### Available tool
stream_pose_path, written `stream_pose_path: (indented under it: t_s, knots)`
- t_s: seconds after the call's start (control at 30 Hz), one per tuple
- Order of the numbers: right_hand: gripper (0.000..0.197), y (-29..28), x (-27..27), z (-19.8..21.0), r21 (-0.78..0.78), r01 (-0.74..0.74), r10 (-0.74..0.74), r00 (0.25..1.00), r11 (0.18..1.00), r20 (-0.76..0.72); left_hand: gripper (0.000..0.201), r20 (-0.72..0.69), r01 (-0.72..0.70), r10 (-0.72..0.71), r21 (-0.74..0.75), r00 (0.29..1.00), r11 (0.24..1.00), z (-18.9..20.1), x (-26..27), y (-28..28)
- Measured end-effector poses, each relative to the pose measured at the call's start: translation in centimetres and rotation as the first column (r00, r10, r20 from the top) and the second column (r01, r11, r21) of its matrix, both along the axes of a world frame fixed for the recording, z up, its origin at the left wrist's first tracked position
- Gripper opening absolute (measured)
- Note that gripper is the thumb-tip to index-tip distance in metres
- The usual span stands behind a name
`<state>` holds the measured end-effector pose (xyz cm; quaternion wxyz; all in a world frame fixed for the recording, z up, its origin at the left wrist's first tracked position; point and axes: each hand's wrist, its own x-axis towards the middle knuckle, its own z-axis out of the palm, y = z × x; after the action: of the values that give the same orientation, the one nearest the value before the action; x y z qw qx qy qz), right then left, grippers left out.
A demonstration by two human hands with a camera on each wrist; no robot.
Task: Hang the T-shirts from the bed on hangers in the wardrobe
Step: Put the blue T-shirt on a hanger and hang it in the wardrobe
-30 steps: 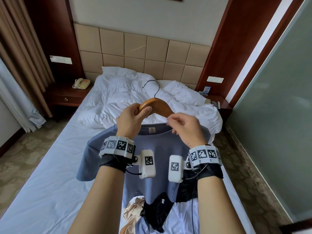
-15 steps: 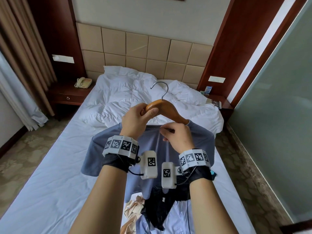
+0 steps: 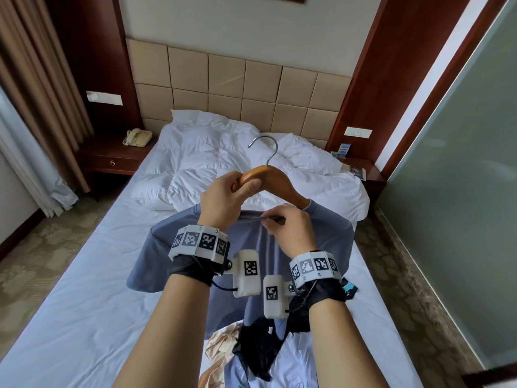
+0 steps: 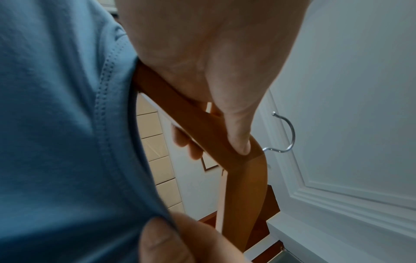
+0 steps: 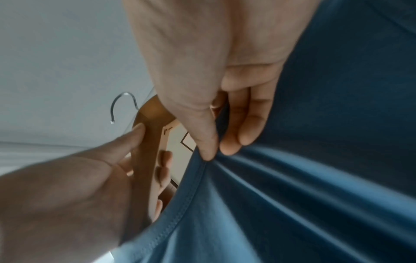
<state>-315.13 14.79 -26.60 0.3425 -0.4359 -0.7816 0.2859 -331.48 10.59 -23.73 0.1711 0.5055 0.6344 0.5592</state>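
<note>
Left hand (image 3: 223, 197) clenched on the left arm of the wooden hanger (image 3: 268, 177), held above the bed (image 3: 84, 275); hook points far. Right hand (image 3: 288, 228) pinches the collar of the blue T-shirt (image 3: 330, 242). Hanger's right arm already sits inside the collar; long axis runs left-right. Left arm lies above the neck opening, nearest the left grip. Judgement: collar must stretch leftward over it.

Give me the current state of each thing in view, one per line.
wooden hanger: held up, one arm inside the shirt.
blue T-shirt: partly on the hanger.
left hand: grips the hanger.
right hand: pinches the shirt's collar.
black garment: crumpled on the bed.
bed: unmade.
</note>
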Motion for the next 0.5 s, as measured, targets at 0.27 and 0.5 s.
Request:
stream_pose_path:
  t_s: [0.27,0.5]
  knots:
    - [0.013,-0.4,2.2,2.8,-0.014,0.026,-0.029,0.951,1.0,-0.307,0.055,0.045,-0.032,0.031,0.007,0.998,0.999,-0.2,-0.4,1.0]
    - [0.042,2.0,5.8,2.7,0.351,0.287,-0.324,0.945,0.891,0.052,0.054,-0.007,0.029,-0.029,0.006,1.0,1.0,0.3,2.1,2.8]
